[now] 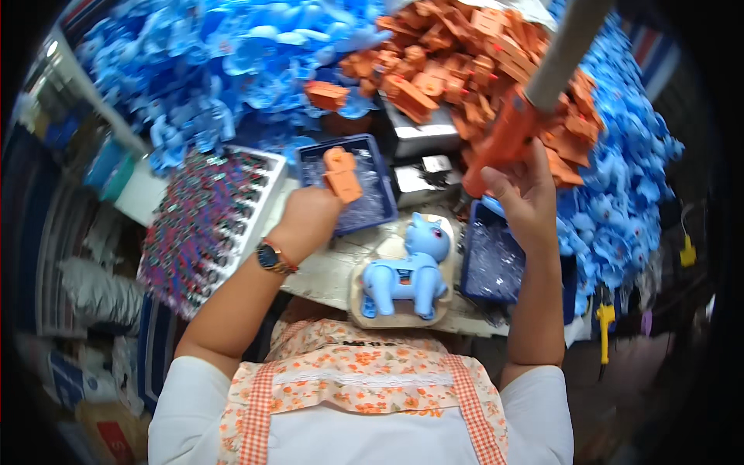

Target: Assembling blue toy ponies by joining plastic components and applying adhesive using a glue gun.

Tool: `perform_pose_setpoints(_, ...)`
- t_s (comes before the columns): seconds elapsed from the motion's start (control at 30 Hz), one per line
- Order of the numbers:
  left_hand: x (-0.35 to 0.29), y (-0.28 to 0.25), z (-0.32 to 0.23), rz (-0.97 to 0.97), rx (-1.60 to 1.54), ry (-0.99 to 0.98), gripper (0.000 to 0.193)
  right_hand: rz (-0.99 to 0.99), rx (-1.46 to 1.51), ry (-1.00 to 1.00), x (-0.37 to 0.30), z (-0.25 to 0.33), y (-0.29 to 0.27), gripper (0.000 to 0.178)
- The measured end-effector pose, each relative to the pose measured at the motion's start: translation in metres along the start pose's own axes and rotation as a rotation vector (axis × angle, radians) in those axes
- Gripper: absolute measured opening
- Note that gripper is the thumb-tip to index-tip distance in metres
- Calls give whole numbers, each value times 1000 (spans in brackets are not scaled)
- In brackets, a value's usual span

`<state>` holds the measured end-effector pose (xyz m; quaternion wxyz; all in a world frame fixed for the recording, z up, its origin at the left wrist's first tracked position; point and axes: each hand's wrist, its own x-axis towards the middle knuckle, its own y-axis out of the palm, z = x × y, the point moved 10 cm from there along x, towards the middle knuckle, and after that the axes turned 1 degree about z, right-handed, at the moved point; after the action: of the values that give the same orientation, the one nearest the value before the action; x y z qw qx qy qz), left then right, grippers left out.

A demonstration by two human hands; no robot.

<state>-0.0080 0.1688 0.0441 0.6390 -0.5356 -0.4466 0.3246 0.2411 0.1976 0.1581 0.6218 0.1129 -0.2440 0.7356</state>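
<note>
Orange plastic part (342, 182) pinched in the person's left hand (310, 217), over a blue tray (385, 186). Right hand (529, 198) curled round an orange power tool (504, 128). Blue toy pony (404, 275) on a pale fixture (399, 316), between both forearms.

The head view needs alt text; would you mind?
The left hand holds an orange part over a blue tray, the right hand an orange screwdriver-like tool; between them, a blue toy pony rests in a beige holder, heaped parts beyond.
</note>
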Motion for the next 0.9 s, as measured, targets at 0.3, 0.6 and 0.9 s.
perform_pose_setpoints(0.3,-1,-26,3,-3,-301,72,7,331,-917,174,-94,-30,-30,30)
perform_pose_setpoints(0.6,-7,-50,-5,-182,-543,5,9,287,-1115,78,-103,-75,0,20)
perform_pose_setpoints(0.9,-8,-49,-60,-119,-615,208,11,298,-1057,105,-101,-72,-4,16)
